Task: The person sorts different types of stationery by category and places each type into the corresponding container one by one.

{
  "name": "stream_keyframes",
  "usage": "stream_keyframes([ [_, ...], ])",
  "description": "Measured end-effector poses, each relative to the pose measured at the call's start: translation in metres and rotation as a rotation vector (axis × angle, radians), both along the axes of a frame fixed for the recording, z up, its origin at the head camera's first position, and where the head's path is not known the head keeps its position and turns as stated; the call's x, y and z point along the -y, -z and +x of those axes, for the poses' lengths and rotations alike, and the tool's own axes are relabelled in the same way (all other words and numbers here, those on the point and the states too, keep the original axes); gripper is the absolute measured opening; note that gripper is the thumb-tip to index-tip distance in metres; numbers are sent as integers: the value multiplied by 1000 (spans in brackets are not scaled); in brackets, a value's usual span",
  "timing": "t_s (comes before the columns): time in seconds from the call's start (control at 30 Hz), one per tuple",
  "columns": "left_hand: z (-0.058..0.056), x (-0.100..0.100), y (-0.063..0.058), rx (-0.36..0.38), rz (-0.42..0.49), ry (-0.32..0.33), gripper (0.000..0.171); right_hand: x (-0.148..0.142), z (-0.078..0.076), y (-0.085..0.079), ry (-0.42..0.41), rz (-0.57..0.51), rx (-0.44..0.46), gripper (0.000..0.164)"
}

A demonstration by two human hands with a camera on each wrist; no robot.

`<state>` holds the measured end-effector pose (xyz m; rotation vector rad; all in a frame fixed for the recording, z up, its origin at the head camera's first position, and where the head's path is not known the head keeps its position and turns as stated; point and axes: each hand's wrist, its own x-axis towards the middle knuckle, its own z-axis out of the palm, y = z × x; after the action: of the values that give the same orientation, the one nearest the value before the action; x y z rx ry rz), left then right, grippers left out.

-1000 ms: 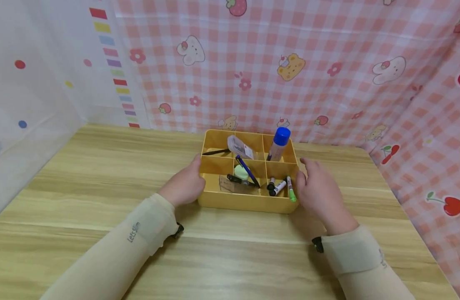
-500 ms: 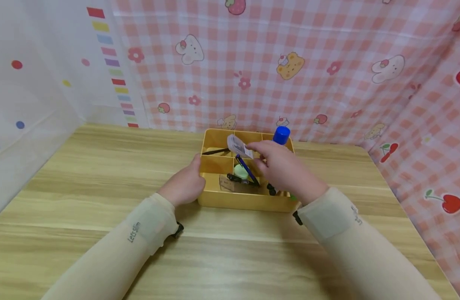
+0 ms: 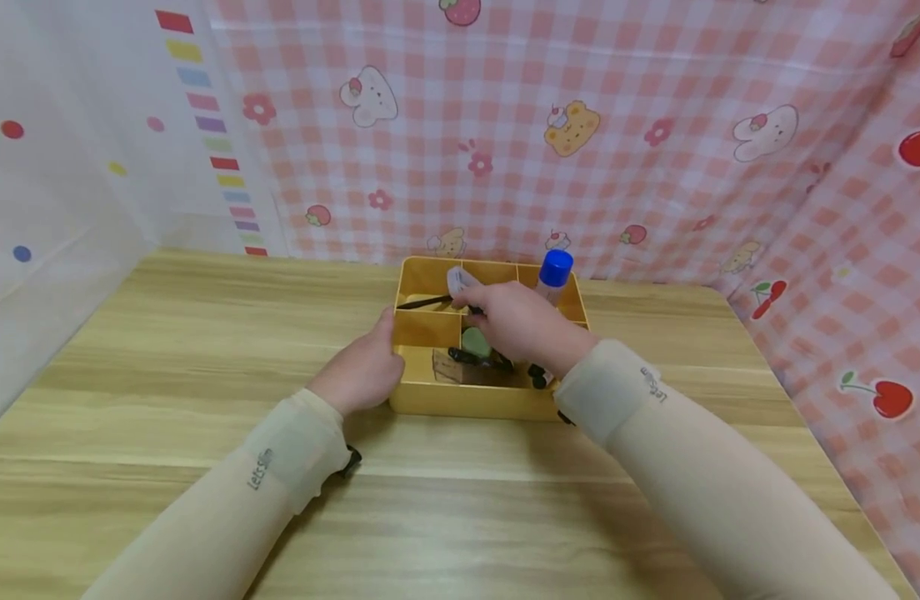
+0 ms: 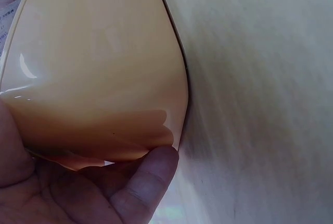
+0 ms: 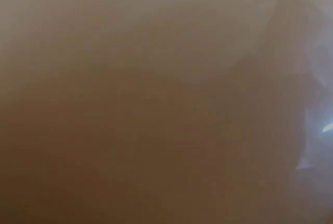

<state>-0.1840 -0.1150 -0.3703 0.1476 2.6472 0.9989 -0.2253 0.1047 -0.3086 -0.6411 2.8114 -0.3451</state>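
A yellow divided organizer box [image 3: 475,402] stands on the wooden table, several small items in its compartments. My left hand [image 3: 361,371] grips its left side; in the left wrist view the thumb and fingers [image 4: 148,182] wrap a corner of the wall [image 4: 104,52]. My right hand [image 3: 523,325] reaches over the box's middle, fingertips right at a clear plastic pack [image 3: 458,279] and a thin black stick [image 3: 424,302]. I cannot tell whether it pinches anything. The right wrist view is a brown blur.
A blue-capped tube [image 3: 556,268] stands upright in the back right compartment. At the front lie a pale green round item [image 3: 475,342], a black pen-like item [image 3: 471,358] and a clear block [image 3: 448,367]. Behind the box hangs a pink checked cloth [image 3: 430,150].
My right hand has left the box's right side and moved left over the compartments to the clear pack, covering the blue pen. The left hand has kept its grip on the box.
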Motion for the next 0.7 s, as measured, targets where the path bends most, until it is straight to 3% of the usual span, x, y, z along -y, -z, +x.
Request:
stream_keyframes([
  [0.23, 0, 0, 0, 2, -15, 11, 74, -10, 4, 2, -8, -23, 14, 48],
  [0.53, 1, 2, 1, 14, -5, 23, 77, -41, 2, 0, 63, -322, -172, 43],
  [0.7, 1, 2, -1, 15, -16, 29, 77, -52, 4, -4, 139, -442, -172, 39],
])
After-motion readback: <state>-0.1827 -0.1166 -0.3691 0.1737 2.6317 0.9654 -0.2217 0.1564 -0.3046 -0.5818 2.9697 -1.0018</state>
